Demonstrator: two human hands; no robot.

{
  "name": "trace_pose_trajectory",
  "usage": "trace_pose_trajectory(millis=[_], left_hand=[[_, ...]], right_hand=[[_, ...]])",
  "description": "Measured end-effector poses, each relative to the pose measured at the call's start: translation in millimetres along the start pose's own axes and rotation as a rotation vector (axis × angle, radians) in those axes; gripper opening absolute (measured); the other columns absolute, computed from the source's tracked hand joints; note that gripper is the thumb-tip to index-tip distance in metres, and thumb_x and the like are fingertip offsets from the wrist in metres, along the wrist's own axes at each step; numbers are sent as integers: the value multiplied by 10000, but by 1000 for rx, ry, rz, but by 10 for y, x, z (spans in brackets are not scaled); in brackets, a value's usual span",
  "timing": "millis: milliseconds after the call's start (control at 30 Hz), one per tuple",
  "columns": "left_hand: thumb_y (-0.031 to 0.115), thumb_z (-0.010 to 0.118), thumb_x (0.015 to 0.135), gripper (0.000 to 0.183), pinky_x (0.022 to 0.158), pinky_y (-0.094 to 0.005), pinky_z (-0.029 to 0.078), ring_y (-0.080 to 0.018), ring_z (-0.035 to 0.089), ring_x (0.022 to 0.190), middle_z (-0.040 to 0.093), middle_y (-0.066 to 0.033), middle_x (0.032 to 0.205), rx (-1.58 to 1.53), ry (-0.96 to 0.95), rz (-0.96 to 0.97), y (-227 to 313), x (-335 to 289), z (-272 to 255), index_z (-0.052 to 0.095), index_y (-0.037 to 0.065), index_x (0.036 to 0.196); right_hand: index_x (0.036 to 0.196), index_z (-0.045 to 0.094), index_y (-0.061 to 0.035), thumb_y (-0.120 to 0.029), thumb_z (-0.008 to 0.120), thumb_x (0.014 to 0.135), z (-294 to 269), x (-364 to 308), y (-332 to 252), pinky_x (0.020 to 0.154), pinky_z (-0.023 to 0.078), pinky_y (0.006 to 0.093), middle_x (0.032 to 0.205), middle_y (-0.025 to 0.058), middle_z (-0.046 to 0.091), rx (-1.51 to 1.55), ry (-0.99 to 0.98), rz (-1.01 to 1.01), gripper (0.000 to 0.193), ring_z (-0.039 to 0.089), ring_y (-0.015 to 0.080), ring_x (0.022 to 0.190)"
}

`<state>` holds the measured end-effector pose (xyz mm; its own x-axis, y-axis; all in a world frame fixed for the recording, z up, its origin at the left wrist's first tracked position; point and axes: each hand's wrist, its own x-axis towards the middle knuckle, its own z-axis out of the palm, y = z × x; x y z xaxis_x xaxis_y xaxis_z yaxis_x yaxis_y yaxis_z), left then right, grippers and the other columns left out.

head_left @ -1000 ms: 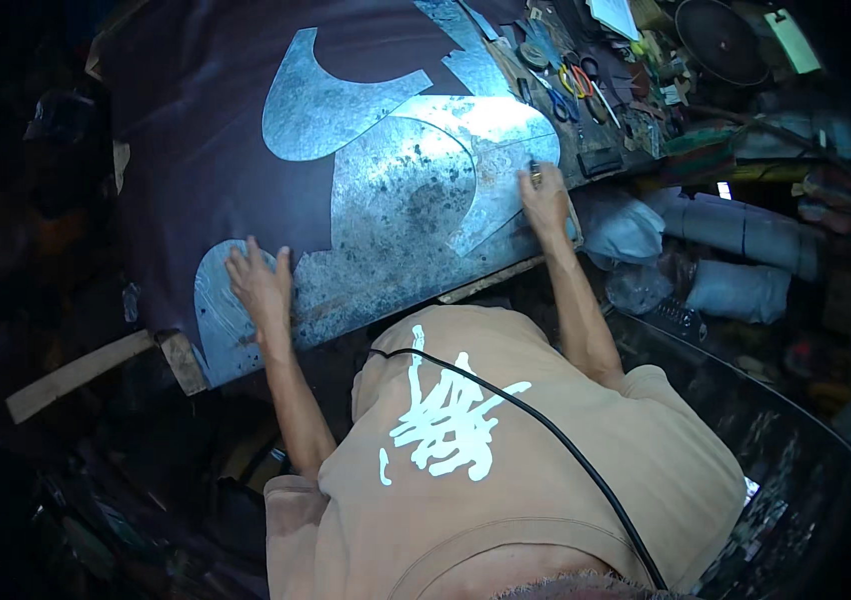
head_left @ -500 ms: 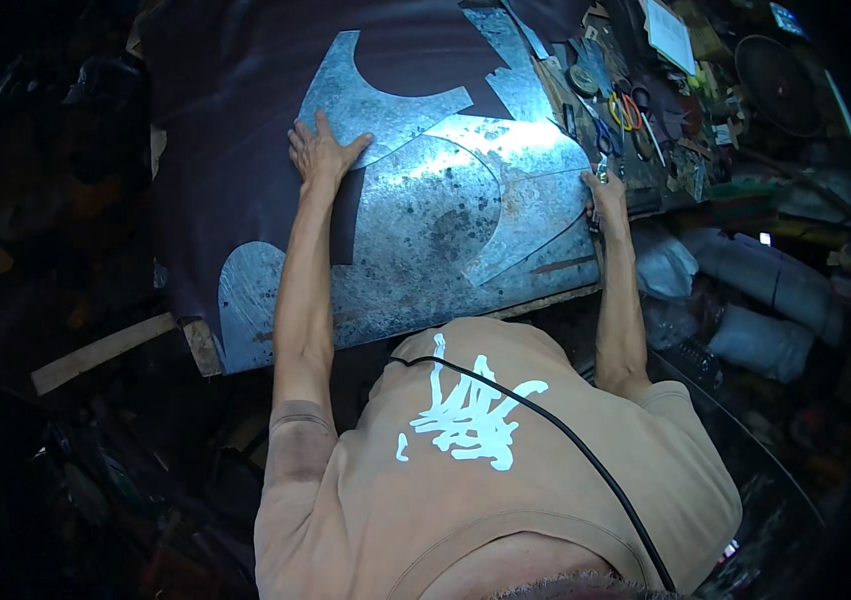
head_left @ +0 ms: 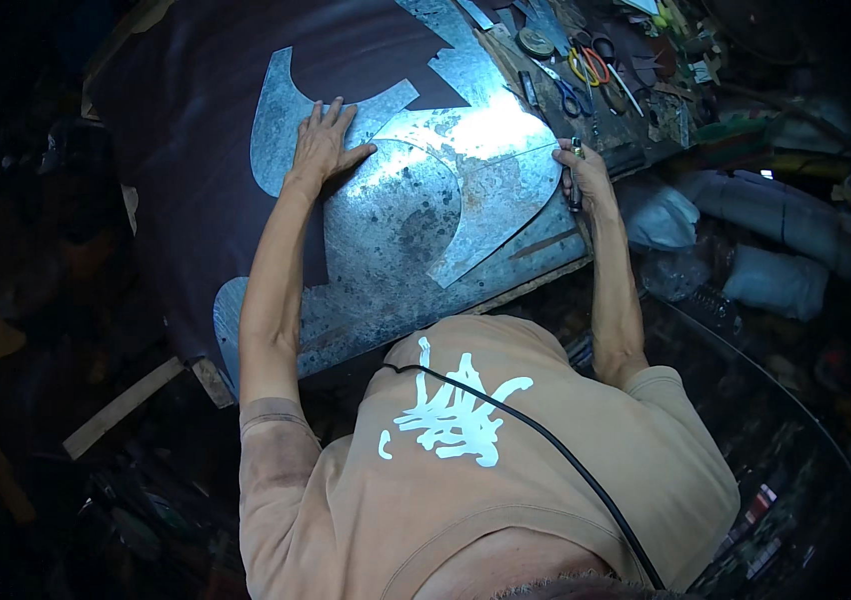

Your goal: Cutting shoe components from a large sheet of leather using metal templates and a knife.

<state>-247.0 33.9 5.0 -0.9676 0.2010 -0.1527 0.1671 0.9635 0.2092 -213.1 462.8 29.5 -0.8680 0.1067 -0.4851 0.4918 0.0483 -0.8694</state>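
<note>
My left hand (head_left: pixel 324 145) lies with fingers spread on a curved grey sheet-metal template (head_left: pixel 276 130). Its thumb reaches the edge of a second U-shaped metal piece (head_left: pixel 511 190), which lies on a wider mottled metal sheet (head_left: pixel 396 215). At the right end of that second piece, my right hand (head_left: pixel 591 180) is closed around a slim dark pen-like tool (head_left: pixel 576 178) held roughly upright; its thumb is by the metal edge. A dark maroon, leather-like sheet (head_left: pixel 196 130) spreads beneath the first template.
Scissors with yellow and orange handles (head_left: pixel 589 66), blue-handled scissors (head_left: pixel 570 98) and a round tin (head_left: pixel 536 41) lie at the back right. Clear plastic-wrapped bundles (head_left: pixel 776 280) are below the table's right side. A wooden bar (head_left: pixel 126 408) juts out at the front left.
The view has shifted, moving the table leftward in the picture. My left hand has slid rightward across the template toward the second piece. The tool in my right hand now shows more clearly.
</note>
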Motion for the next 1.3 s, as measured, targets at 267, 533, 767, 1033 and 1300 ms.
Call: trace_pose_trajectory(millis=[267, 533, 767, 1033, 1300], left_hand=[[459, 752, 723, 859, 1121, -488, 287, -337, 355, 1372, 407, -161, 1464, -60, -35, 158, -9, 95, -56, 391, 141, 1435], [418, 760, 694, 704, 901, -489, 458, -400, 574, 1062, 571, -263, 1160, 54, 40, 289, -240, 77, -411, 553, 68, 1268], [694, 617, 753, 806, 881, -504, 488, -392, 593, 1053, 593, -235, 1169, 209, -42, 10, -517, -352, -248, 580, 29, 1207], [611, 609, 835, 819, 943, -577, 413, -516, 406, 1237, 385, -338, 1389, 114, 218, 592, 706, -763, 704, 428, 47, 1402], [739, 504, 812, 931, 1057, -577, 317, -478, 270, 1367, 281, -300, 1485, 215, 26, 627, 1552, -1487, 1008, 357, 90, 1464]], right_hand=[[1079, 598, -30, -219, 722, 817, -42, -404, 71, 413, 398, 216, 683, -22, 557, 60, -46, -53, 346, 491, 59, 472], [1159, 568, -43, -140, 675, 844, -679, -2205, 376, 438, 419, 225, 820, 0, 622, 535, 497, -226, 347, 532, 69, 521], [932, 561, -136, -73, 709, 767, -641, -4519, 1798, 422, 401, 275, 730, 7, 582, 1053, 1043, -176, 230, 528, 131, 526], [864, 573, -45, -66, 696, 806, -138, -5286, 2579, 504, 450, 293, 756, 93, 623, 1329, 1342, -391, 138, 642, 202, 685], [932, 571, -55, -38, 674, 804, -50, -6073, 3259, 544, 484, 338, 857, 106, 654, 1315, 1644, -628, 166, 677, 234, 769]])
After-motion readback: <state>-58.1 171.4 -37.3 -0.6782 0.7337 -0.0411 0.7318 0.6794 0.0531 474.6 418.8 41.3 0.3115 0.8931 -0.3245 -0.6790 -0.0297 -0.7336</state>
